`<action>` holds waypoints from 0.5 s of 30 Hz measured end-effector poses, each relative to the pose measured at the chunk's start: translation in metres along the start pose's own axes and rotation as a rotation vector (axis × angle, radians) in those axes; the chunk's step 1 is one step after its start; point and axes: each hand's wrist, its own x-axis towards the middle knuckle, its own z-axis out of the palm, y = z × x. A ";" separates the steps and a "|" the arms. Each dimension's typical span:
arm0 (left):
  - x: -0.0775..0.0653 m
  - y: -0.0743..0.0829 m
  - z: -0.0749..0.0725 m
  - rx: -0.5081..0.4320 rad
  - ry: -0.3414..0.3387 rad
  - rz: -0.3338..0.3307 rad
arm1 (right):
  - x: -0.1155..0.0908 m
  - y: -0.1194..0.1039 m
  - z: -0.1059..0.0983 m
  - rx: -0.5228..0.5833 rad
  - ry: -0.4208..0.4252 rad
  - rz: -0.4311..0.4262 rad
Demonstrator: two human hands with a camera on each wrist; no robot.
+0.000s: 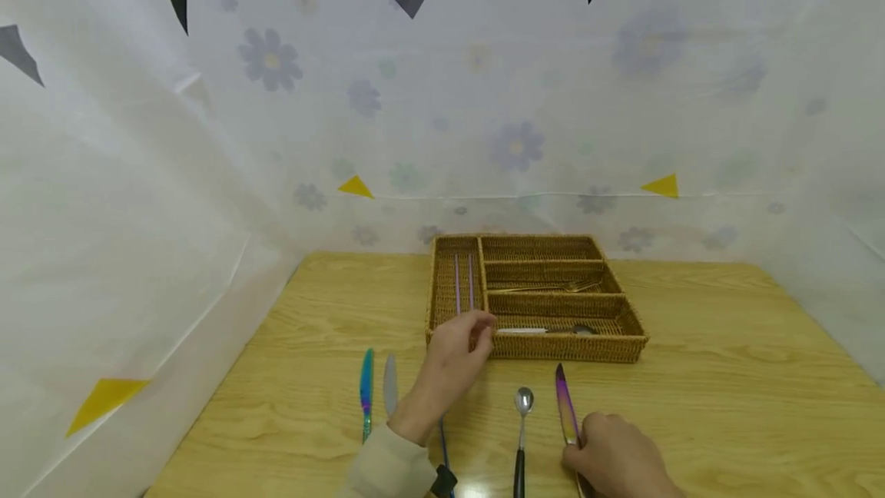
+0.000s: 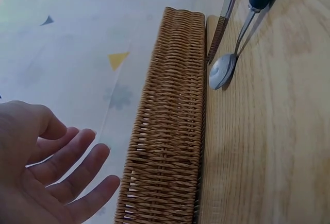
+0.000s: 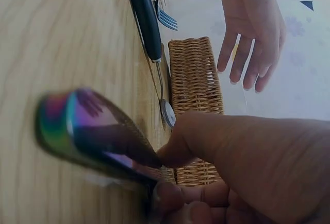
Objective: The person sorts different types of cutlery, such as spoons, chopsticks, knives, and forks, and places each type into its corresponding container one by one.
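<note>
My right hand (image 1: 618, 452) pinches a rainbow-coloured table knife (image 1: 565, 406) between thumb and fingers at its handle; the blade points toward the basket. In the right wrist view the shiny handle end of the knife (image 3: 98, 126) looms close to the camera. My left hand (image 1: 456, 352) hovers at the front left of the wicker cutlery basket (image 1: 567, 347), fingers loosely bent and holding nothing. A spoon with a black handle (image 1: 524, 403) lies on the table between the hands.
Left of my left arm lie a teal-blue knife (image 1: 366, 383) and a silver knife (image 1: 390, 383). A fork (image 3: 166, 20) lies beyond the spoon in the right wrist view. The basket's compartments hold purple chopsticks (image 1: 457, 283), a gold fork (image 1: 577, 286) and a white-handled spoon (image 1: 522, 330).
</note>
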 end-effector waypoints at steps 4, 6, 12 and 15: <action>-0.001 0.000 -0.001 0.001 -0.007 -0.006 | -0.001 -0.004 0.002 -0.021 0.034 -0.002; -0.002 -0.001 -0.002 0.002 -0.011 -0.001 | -0.002 -0.004 0.002 -0.050 0.030 -0.004; -0.005 -0.001 -0.003 -0.002 -0.033 -0.019 | -0.008 -0.003 0.000 -0.110 -0.034 -0.011; -0.006 -0.003 -0.005 -0.001 -0.036 -0.019 | -0.011 -0.002 -0.001 -0.108 -0.084 -0.003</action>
